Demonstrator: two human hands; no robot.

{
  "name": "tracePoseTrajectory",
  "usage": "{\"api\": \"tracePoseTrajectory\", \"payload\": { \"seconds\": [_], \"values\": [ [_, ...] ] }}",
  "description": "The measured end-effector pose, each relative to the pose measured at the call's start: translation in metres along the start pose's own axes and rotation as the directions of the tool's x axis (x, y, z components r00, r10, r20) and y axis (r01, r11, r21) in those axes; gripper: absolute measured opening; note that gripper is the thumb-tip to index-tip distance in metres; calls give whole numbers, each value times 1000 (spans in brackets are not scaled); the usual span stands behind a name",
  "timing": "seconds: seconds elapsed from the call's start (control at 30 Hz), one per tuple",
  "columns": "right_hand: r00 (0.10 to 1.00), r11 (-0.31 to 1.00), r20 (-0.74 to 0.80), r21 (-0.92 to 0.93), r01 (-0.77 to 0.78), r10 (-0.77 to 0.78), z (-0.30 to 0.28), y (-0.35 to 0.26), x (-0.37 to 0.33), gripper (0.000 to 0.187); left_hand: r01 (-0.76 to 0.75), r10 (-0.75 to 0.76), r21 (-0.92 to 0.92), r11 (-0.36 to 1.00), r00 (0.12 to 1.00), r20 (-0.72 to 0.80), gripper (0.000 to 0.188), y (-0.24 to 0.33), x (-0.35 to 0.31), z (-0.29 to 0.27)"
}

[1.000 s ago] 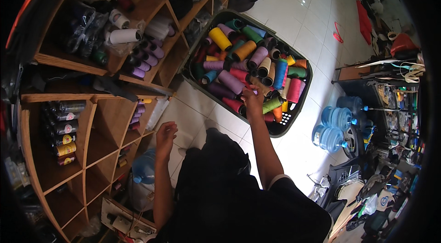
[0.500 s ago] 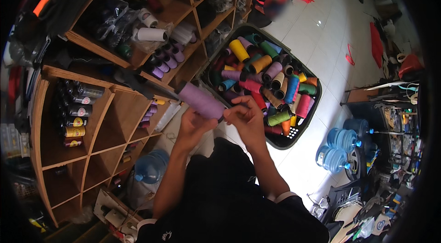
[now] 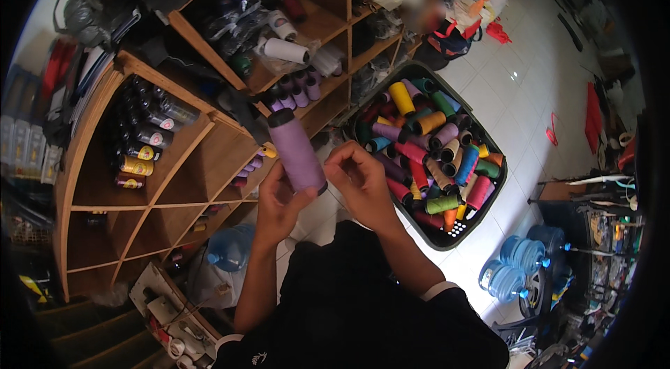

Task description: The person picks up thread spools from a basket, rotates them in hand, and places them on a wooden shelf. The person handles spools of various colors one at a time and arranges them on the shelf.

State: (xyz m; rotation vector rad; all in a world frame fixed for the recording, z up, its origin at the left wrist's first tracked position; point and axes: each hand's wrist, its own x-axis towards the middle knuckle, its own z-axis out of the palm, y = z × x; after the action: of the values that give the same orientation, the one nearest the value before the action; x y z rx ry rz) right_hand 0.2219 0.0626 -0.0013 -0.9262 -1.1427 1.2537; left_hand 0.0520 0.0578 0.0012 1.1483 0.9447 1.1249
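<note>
My left hand point(image 3: 280, 200) is wrapped round the lower part of a large purple thread spool point(image 3: 296, 149) with dark ends, tilted with its top to the left. Close to the spool's lower end is my right hand point(image 3: 364, 191), its thumb and index finger pinched together. Whatever lies in that pinch is too small to make out. Beyond my right hand a dark plastic basket point(image 3: 457, 231) on the floor holds many thread spools in mixed colours, among them a yellow spool point(image 3: 401, 98) and a light green spool point(image 3: 442, 204).
Wooden cubby shelves point(image 3: 143, 206) fill the left side. Purple spools point(image 3: 300, 93) stand in one compartment, dark labelled spools point(image 3: 152, 134) in another. Blue water jugs point(image 3: 522, 254) are at the right on white floor tiles point(image 3: 481, 292); another blue jug point(image 3: 232, 247) is near my left forearm.
The purple spool has turned more upright in my left hand. My right hand has come slightly away from its lower end. The whole view has shifted, moving shelves and basket rightward.
</note>
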Motion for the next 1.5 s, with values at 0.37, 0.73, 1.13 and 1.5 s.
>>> {"api": "tracePoseTrajectory", "payload": {
  "seconds": [0.37, 0.73, 1.13, 1.5],
  "values": [
    [980, 596, 167, 778, -201, 113, 27, -1, 7, 10, 41, -60, -349, 936, 997, -43, 64, 0, -14, -11],
    [969, 974, -112, -78, 211, -219, -19, -7, 8, 30, -33, 17, -379, 925, 999, -45, 78, 28, -18, -29],
    [995, 996, 87, -80, 50, -43, 45, -37, 8, 17, -144, 197, 279, 949, 965, -171, 52, 43, -16, -13],
    [946, 967, 296, -169, 189, -133, 18, -59, 18, 7, -39, 7, -227, 973, 990, -141, 71, 45, -20, -20]
  ]
}}
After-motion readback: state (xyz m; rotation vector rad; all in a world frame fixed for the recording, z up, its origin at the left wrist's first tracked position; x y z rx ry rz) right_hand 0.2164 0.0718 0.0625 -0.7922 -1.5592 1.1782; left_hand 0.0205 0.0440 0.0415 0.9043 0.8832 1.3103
